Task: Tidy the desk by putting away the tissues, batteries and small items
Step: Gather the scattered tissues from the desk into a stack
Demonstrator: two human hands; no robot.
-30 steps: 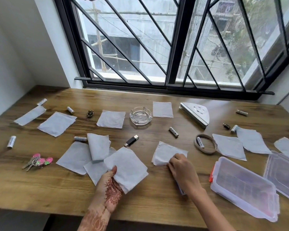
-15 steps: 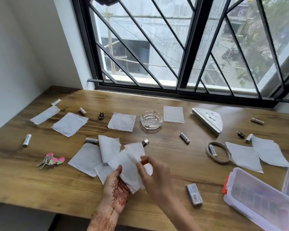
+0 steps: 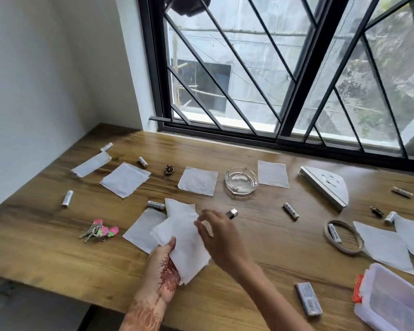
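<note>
Nearest to me, my left hand (image 3: pixel 161 271), hennaed on the palm side, grips a stack of tissues (image 3: pixel 184 247) between thumb and fingers, lifted off the wooden desk (image 3: pixel 261 302). My right hand (image 3: pixel 219 237) reaches across just above that stack, fingers loosely spread and slightly blurred; it holds nothing, and I cannot tell whether the fingertips touch the top sheet.

To the right, near the front edge, a small grey rectangular pack (image 3: pixel 308 298) lies flat, and beside it, at the corner, stands a clear plastic container (image 3: pixel 397 304) with an orange clip.

Under and behind the held stack two more tissues (image 3: pixel 141 229) lie on the desk, one battery (image 3: pixel 156 204) touching their far edge. A bunch of keys with pink fobs (image 3: pixel 98 231) rests to the left. A USB stick (image 3: pixel 231 213) sits just beyond my right hand.

Mid-desk right: a tape ring (image 3: pixel 344 236) with a battery inside it, and loose tissues beside it.

Farther back: a glass ashtray (image 3: pixel 241 181) between two flat tissues, more tissues and batteries to the left, a white wedge-shaped object (image 3: pixel 325 186) to the right, then the barred window (image 3: pixel 285 68).
</note>
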